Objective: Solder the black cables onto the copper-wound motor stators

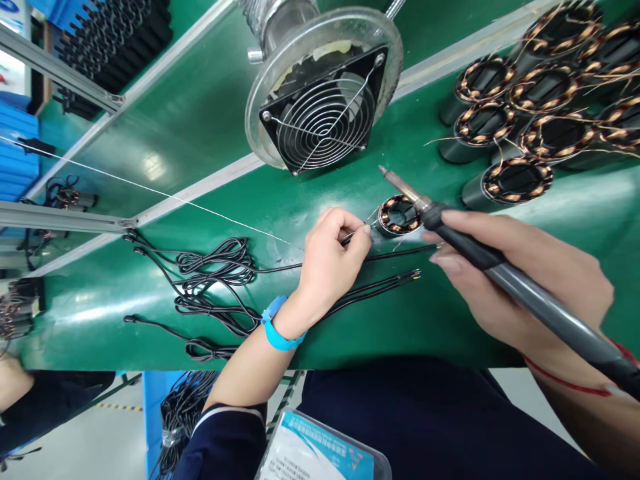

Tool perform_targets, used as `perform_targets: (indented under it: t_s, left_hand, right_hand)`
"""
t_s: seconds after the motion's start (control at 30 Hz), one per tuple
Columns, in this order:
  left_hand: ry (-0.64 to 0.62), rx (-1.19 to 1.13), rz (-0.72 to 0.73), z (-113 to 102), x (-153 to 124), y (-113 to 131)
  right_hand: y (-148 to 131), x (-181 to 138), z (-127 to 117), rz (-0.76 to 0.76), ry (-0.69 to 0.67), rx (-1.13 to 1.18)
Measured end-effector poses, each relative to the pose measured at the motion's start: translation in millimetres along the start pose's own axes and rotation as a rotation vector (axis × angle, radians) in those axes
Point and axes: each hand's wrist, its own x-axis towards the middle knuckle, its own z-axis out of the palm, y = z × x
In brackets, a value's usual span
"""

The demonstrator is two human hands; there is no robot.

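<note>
Copper-wound, the small round dark stator with orange coils (399, 215) lies on its side on the green table (200, 133), between my two hands and close in front of the grey wire-guarded extraction fan (325, 120).

Item: stator. I judge it light but rigid in its metal core; the thin copper tails that stand off it look fragile and would bend or snap if pulled. Best held by the dark outer shell, never by the windings.

Item: my left hand (330, 263), blue wristband at the wrist, is pinched nearly closed on a thin black lead wire (400, 252) right at the stator's near edge. The wire is limp and slippery in its sheath, so a fingertip pinch near its stripped end suits it.

Item: my right hand (520, 280) is wrapped around the grey-handled soldering iron (500, 270), whose metal tip points up past the stator towards the fan. Stiff, light, hot at the tip by my guess; grip the handle only.

Item: bundle of black leads (210, 280) on the table, left. Cluster of more copper-wound stators (530, 113), upright, far right. A thin pale solder wire (150, 190) crosses from the left.
</note>
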Motion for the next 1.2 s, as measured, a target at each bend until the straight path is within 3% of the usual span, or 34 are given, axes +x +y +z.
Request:
perform_targets:
  t_s: [0.1,0.27,0.5,0.73,1.0,1.1,1.2]
  left_hand:
    - [0.003,0.002,-0.002,-0.3,0.1,0.3]
    - [0.002,0.025,-0.017,-0.4,-0.1,1.0]
    - [0.000,0.034,-0.006,0.0,0.9,1.3]
    - [0.001,-0.012,-0.013,-0.4,1.3,0.9]
    - [-0.062,-0.152,-0.149,-2.0,1.1,3.0]
    - [-0.058,-0.151,-0.064,-4.7,-1.1,1.1]
    - [-0.007,-0.082,0.183,-7.4,-2.9,-2.6]
  right_hand:
    - [-8.4,13.5,-0.9,0.078,-0.067,-0.023]
    - [-3.2,26.5,12.5,0.042,-0.160,-0.051]
    - [10.6,13.2,34.9,-0.038,-0.026,-0.041]
    - [13.7,9.6,37.9,-0.027,-0.037,-0.039]
    - [14.8,10.0,45.1,-0.021,0.017,-0.152]
    - [12.1,11.4,45.8,-0.035,-0.022,-0.145]
    - [7.6,11.5,45.0,0.010,-0.023,-0.089]
